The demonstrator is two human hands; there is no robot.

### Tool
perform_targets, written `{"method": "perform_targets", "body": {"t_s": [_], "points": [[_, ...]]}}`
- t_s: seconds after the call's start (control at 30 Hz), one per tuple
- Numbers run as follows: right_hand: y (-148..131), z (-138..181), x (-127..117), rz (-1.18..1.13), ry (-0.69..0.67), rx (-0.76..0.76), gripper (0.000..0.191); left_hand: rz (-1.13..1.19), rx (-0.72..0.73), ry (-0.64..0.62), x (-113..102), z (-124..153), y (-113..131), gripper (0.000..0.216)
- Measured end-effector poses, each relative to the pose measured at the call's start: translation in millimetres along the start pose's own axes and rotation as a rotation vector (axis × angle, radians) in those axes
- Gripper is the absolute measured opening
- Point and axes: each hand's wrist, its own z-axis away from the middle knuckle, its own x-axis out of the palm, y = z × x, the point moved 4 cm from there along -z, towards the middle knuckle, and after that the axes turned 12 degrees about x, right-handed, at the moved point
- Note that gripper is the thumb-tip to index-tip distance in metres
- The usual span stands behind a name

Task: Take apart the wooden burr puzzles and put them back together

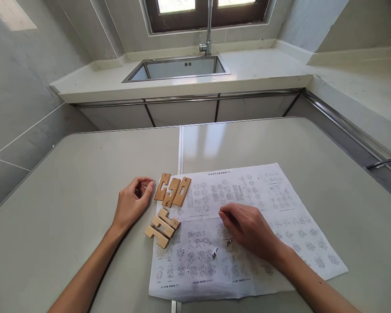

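My left hand (pixel 135 201) rests on the table with its fingers curled in, just left of several wooden puzzle pieces; nothing shows in it. Three flat notched or slotted pieces lie side by side: one marked 1 (pixel 160 193), one marked 6 (pixel 169 198) and one marked 2 (pixel 179 200). Nearer to me, a second group of notched wooden pieces (pixel 161 234) lies over the left edge of a large printed sheet (pixel 215 287). Lying on that sheet is my right hand (pixel 246 224), fingers folded and apart from the pieces; no object is visible in its grip.
The pale table (pixel 117 152) has a seam down its middle. The creased sheet shows rows of small diagrams and small torn holes. Beyond the table are a counter (pixel 257 65), a sink (pixel 182 69) and a faucet (pixel 207 43) below a window.
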Motion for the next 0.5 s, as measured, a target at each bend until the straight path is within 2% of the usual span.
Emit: {"method": "perform_targets", "body": {"t_s": [0.2, 0.5], "points": [[1.0, -0.3, -0.9, 0.002, 0.019, 0.003, 0.014, -0.011, 0.030, -0.012, 1.2, 0.0, 2.6, 0.033], [4.3, -2.1, -4.0, 0.006, 0.047, 0.011, 0.015, -0.052, 0.074, -0.038, 3.3, 0.1, 4.4, 0.033]]}}
